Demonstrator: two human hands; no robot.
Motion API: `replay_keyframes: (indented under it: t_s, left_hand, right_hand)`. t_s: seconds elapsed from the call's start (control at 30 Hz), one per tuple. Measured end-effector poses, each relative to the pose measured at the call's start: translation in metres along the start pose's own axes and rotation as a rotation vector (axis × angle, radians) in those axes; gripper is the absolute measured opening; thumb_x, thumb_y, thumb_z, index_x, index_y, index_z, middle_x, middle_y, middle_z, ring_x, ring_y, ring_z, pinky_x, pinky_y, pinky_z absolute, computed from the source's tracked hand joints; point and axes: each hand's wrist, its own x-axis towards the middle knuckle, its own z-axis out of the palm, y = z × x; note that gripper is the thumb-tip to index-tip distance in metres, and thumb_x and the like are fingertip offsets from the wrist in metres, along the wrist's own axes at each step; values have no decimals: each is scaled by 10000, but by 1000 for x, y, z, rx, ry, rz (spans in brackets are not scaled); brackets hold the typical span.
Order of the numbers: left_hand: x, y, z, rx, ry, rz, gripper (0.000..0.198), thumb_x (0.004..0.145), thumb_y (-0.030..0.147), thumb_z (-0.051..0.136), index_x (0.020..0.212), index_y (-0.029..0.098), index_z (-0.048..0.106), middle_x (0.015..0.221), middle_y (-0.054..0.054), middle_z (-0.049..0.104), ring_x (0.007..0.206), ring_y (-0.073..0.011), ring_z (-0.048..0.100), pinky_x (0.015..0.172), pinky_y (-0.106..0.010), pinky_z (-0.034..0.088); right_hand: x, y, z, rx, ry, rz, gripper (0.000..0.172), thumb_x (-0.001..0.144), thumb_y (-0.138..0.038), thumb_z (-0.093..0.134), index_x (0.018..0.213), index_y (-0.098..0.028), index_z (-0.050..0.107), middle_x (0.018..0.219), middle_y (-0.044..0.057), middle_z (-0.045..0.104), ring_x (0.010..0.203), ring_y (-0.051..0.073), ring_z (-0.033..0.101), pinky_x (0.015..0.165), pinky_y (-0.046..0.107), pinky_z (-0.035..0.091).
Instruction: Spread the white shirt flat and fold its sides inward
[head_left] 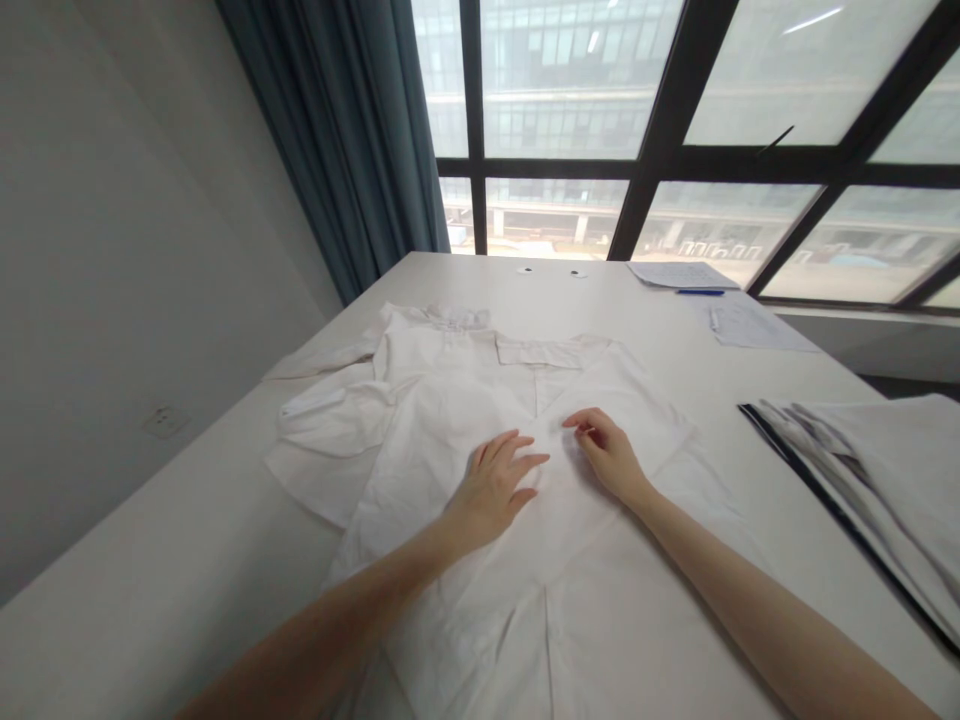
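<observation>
A white shirt [450,400] lies spread on the white table [187,560], collar toward the window, one sleeve folded over at the left. My left hand [495,485] rests flat on the shirt's front near the middle, fingers stretched out and holding nothing. My right hand [607,450] is just to its right on the shirt, fingers curled and pinched together at the front placket below the collar; whether cloth sits between them I cannot make out.
Another garment, white with dark stripes [862,470], lies at the table's right edge. Papers [742,320] and a blue pen [701,292] sit at the far right by the window. A dark curtain [352,150] hangs at the back left. A grey wall runs along the left.
</observation>
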Motion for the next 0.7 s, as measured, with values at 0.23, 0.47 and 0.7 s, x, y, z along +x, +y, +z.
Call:
replay_keyframes:
  t_s: [0.23, 0.47, 0.7]
  left_hand:
    - [-2, -4, 7, 151, 28, -16, 516, 945, 372, 541, 1406, 179, 413, 1470, -128, 446, 1422, -269, 313, 1124, -468, 309]
    - [-6, -3, 7, 319, -22, 43, 565, 981, 397, 449, 1467, 130, 341, 1567, -150, 299, 1471, -276, 207, 1160, -461, 253]
    - [-6, 3, 4, 386, -44, 115, 522, 1012, 361, 362, 1508, 210, 300, 1578, -121, 285, 1471, -259, 210, 1155, -458, 248]
  right_hand:
    - [1, -10, -7, -94, -390, -160, 280, 759, -245, 677, 1035, -237, 636, 1038, 60, 640, 961, 230, 567, 881, 398, 426]
    - [0, -4, -4, -198, -407, -182, 190, 806, -216, 674, 990, -230, 629, 1023, 68, 621, 948, 227, 559, 868, 397, 418]
    - [0, -1, 0, -177, -319, -148, 93, 815, -158, 602, 888, -210, 624, 891, 47, 599, 766, 179, 530, 723, 326, 435]
